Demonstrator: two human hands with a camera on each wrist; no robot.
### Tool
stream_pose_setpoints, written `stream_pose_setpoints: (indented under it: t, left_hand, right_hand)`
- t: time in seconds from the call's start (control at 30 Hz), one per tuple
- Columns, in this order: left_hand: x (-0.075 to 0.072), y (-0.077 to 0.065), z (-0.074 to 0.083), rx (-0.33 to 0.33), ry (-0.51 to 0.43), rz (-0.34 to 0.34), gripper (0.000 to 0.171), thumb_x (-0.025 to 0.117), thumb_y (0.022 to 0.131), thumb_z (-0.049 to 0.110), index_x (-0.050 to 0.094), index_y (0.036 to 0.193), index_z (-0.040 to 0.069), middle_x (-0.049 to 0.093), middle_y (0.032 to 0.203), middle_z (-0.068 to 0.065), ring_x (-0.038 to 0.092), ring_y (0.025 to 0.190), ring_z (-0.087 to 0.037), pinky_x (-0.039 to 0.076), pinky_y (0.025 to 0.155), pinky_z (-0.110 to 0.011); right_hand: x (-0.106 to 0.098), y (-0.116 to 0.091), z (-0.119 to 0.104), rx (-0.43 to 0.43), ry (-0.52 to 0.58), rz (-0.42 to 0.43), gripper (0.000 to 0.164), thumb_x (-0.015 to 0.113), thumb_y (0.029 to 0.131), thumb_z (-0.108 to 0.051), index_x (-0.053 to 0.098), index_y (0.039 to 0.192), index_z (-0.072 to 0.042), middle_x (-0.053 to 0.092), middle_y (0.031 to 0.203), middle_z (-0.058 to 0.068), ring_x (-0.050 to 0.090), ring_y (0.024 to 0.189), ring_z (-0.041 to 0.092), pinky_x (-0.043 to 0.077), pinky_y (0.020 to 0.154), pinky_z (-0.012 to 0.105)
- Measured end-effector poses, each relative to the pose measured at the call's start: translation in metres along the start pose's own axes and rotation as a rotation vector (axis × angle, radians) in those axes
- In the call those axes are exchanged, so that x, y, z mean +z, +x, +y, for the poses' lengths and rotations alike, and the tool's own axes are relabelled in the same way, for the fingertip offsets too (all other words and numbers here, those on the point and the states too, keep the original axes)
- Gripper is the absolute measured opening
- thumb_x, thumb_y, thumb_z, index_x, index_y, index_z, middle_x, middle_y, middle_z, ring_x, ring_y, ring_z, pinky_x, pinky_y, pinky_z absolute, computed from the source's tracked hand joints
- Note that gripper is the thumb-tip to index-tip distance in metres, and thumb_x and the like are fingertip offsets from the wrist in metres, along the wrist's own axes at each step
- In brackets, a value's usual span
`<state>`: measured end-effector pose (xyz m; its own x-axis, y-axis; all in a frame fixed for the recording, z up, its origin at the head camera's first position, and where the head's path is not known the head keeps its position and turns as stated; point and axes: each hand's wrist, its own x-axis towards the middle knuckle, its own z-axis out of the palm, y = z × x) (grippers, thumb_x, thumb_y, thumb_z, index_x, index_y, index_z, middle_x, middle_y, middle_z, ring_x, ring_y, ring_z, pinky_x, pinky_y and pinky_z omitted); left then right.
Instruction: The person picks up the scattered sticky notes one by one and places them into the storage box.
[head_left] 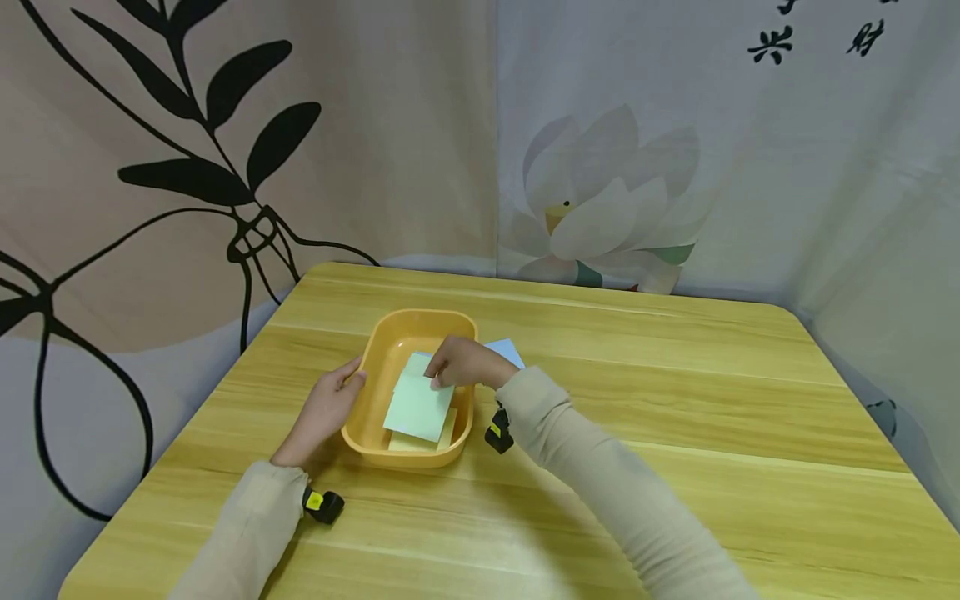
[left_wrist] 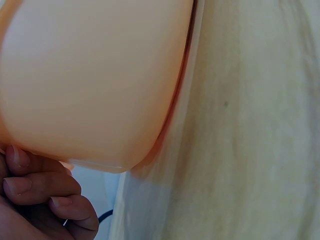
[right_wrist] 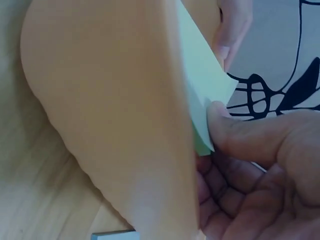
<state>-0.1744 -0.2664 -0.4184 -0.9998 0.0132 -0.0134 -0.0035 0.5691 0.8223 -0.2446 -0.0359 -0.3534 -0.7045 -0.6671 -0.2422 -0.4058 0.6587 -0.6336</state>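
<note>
An orange-yellow plastic basin (head_left: 378,375) stands on the table. My left hand (head_left: 322,410) holds its left rim; in the left wrist view the curled fingers (left_wrist: 42,187) lie against the basin wall (left_wrist: 95,85). Over the basin, my right hand (head_left: 467,362) pinches a pale green square paper sheet (head_left: 418,410) near its upper edge. From the right wrist, the thumb (right_wrist: 225,127) presses on this green sheet (right_wrist: 200,75), which slants up past the rim. Another green sheet (head_left: 422,363) shows behind it, and a pale yellow sheet (head_left: 408,442) lies underneath in the basin.
Right of the basin, a light blue paper piece (head_left: 507,352) lies on the wooden table (head_left: 675,400), partly behind my right wrist. A printed curtain (head_left: 420,125) hangs along the table's back edge. Each wrist wears a small black device (head_left: 324,505).
</note>
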Motion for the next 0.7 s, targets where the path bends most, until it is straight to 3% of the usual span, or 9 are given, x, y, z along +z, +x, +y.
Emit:
stream_pose_setpoints:
  t: [0.37, 0.57, 0.7]
  left_hand:
    - [0.0, 0.0, -0.001, 0.008, 0.029, 0.014, 0.055, 0.037, 0.105, 0.034, 0.029, 0.151, 0.004, 0.049, 0.064, -0.007, 0.027, 0.037, -0.005, 0.036, 0.044, -0.025]
    - [-0.003, -0.011, 0.018, 0.017, 0.013, 0.005, 0.051, 0.037, 0.105, 0.023, 0.029, 0.148, -0.003, 0.044, 0.058, -0.004, 0.02, 0.036, 0.002, 0.035, 0.044, -0.024]
    - [-0.002, -0.007, 0.013, 0.015, 0.021, 0.002, 0.052, 0.037, 0.106, 0.027, 0.028, 0.149, -0.001, 0.041, 0.056, -0.001, 0.023, 0.036, 0.0, 0.035, 0.044, -0.024]
  right_hand:
    - [0.012, 0.002, -0.008, 0.033, -0.082, -0.035, 0.02, 0.067, 0.09, -0.01, 0.074, 0.108, -0.005, 0.069, 0.114, 0.008, 0.064, 0.108, 0.023, 0.053, 0.087, 0.029]
    - [0.016, 0.003, -0.008, 0.032, -0.12, -0.031, 0.019, 0.068, 0.089, -0.01, 0.074, 0.107, -0.005, 0.07, 0.112, 0.008, 0.064, 0.108, 0.023, 0.053, 0.087, 0.029]
    - [0.019, 0.003, -0.009, 0.015, -0.139, -0.022, 0.017, 0.069, 0.088, -0.008, 0.075, 0.104, -0.005, 0.072, 0.107, 0.007, 0.066, 0.093, 0.016, 0.052, 0.079, 0.023]
